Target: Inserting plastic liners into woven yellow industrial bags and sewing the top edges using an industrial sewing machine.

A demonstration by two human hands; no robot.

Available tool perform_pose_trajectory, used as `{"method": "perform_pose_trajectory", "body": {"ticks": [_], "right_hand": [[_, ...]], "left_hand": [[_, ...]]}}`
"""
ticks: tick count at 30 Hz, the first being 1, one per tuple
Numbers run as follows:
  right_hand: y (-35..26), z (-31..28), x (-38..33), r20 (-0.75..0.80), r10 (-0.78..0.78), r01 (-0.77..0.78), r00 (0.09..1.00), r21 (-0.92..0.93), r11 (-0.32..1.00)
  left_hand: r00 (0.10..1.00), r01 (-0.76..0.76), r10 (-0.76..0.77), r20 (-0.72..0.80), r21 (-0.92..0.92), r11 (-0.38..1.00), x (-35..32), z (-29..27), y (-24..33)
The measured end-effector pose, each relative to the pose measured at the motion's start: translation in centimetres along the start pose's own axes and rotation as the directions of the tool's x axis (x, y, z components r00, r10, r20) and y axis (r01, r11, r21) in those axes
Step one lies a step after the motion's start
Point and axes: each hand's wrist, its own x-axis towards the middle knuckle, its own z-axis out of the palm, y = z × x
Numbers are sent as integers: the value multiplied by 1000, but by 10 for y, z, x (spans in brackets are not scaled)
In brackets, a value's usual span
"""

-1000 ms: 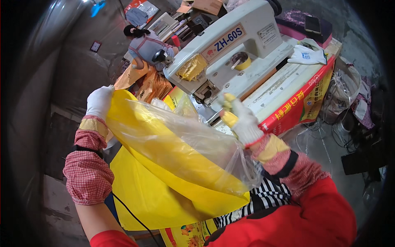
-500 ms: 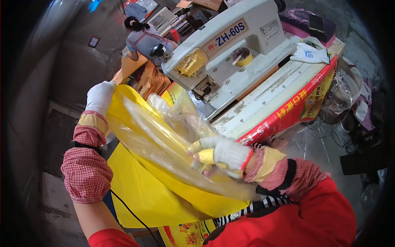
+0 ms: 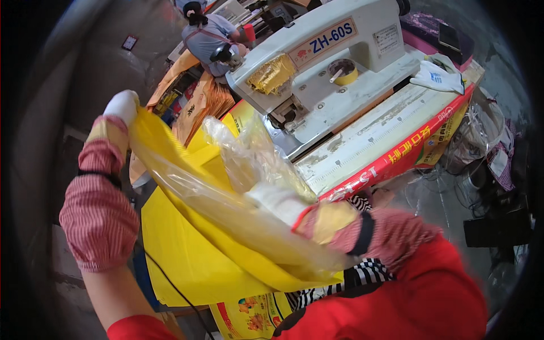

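Observation:
A large yellow woven sack (image 3: 192, 243) hangs in front of me, with a clear plastic liner (image 3: 224, 209) along its upper side. My left hand (image 3: 122, 106), in a white glove, grips the sack's upper left corner and holds it raised. My right hand (image 3: 277, 199), also gloved, is at the liner, near the crumpled film (image 3: 255, 156) that bunches up beside the machine. Motion blurs this hand and its fingers are hidden, so their grip does not show.
A pale industrial sewing machine (image 3: 331, 71) stands ahead on a worn bench (image 3: 368, 139) with a red printed front. A tape roll (image 3: 343, 72) and a white glove (image 3: 439, 76) lie there. Beyond, a person (image 3: 207, 42) bends near orange sacks (image 3: 201, 107). A black cable (image 3: 170, 277) hangs at lower left.
My left hand has moved left and up, drawing the sack's corner with it. My right hand has moved left and its fingers have gone out of sight at the liner.

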Motion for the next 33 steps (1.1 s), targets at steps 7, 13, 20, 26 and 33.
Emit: {"method": "perform_pose_trajectory", "body": {"ticks": [7,13,20,26,33], "right_hand": [[-83,35,-48,-173,-115,-128,978,-938,322],[-16,-95,-144,-138,629,-642,765,-238,729],[4,-77,-158,-343,617,-635,708,74,769],[-2,-72,-154,-434,455,-588,778,-248,770],[-40,-75,-144,-198,564,-456,801,-812,364]], "left_hand": [[611,-172,758,-228,896,409,-10,214,-15],[468,-632,879,96,732,256,-43,322,-48],[314,-941,925,-214,59,334,-31,332,-41],[269,-914,962,52,329,237,-22,327,-35],[586,-797,753,301,43,603,-55,305,-37]]}}
